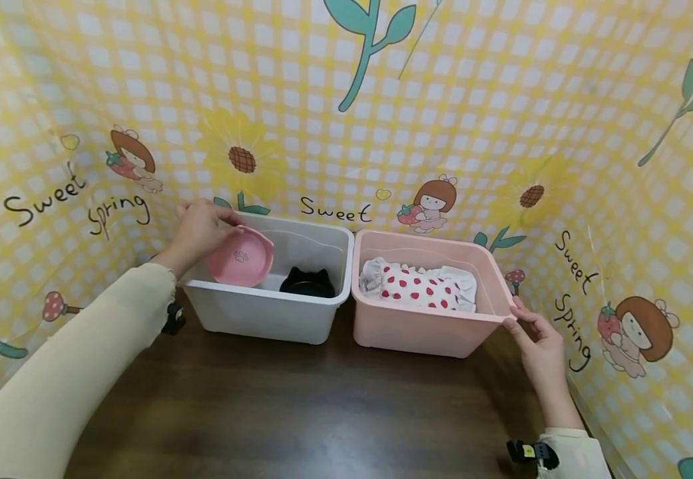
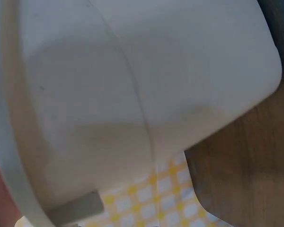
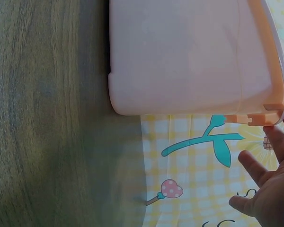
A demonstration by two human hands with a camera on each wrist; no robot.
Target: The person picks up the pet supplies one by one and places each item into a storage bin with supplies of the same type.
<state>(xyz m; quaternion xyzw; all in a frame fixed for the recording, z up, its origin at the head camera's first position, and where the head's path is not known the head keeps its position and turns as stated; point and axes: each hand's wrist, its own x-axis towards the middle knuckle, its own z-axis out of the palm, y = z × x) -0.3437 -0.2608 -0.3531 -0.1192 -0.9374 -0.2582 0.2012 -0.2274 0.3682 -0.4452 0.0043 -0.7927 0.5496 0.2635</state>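
Observation:
In the head view my left hand [image 1: 199, 229] reaches over the left end of a grey-white bin [image 1: 268, 316]. It pinches the rim of a round pink pet bowl [image 1: 241, 258] with ear-like points and a paw print, tilted up inside the bin. A black cat-eared bowl [image 1: 308, 283] lies to its right in that bin. My right hand [image 1: 542, 346] holds the right front corner of a pink bin [image 1: 418, 332] by thumb and forefinger. In the right wrist view the other fingers [image 3: 252, 166] spread free below the rim. A white ruffled cloth item [image 1: 421, 286] with strawberries lies in the pink bin.
Both bins stand side by side on a dark wooden table [image 1: 298, 412], against a yellow checked backdrop [image 1: 298, 133] that rises behind and at both sides. The left wrist view is mostly filled by the grey-white bin's outer wall [image 2: 180, 71].

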